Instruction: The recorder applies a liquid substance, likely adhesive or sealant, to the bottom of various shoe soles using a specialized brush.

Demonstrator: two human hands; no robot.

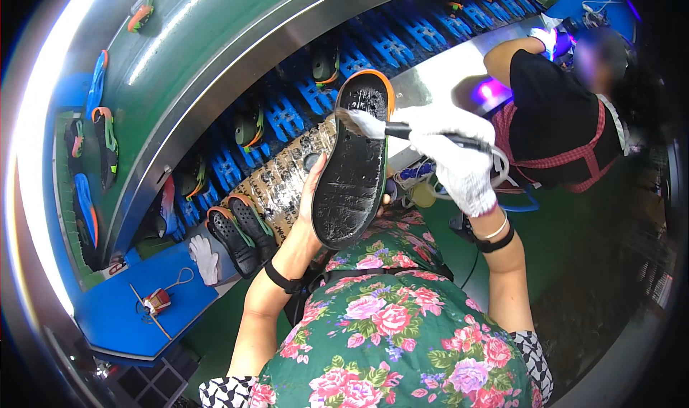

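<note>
Head view, left hand (pixel 307 205): bare; I see it gripping the black shoe sole (pixel 349 185) by opposite edges.
Right hand (pixel 453 144): gloved, closed around the brush (pixel 367 125), bristles over the sole's upper part.
Sole location: held out beyond the floral apron (pixel 387 318).
Handling: I judge it light, flexible, slick where glossy; hold its edges.

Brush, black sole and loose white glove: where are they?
Brush (pixel 366 124): head view, on its bristles.
Black sole (pixel 348 182): head view, on its broad face.
Loose white glove (pixel 204 260): head view, on its middle.
</note>
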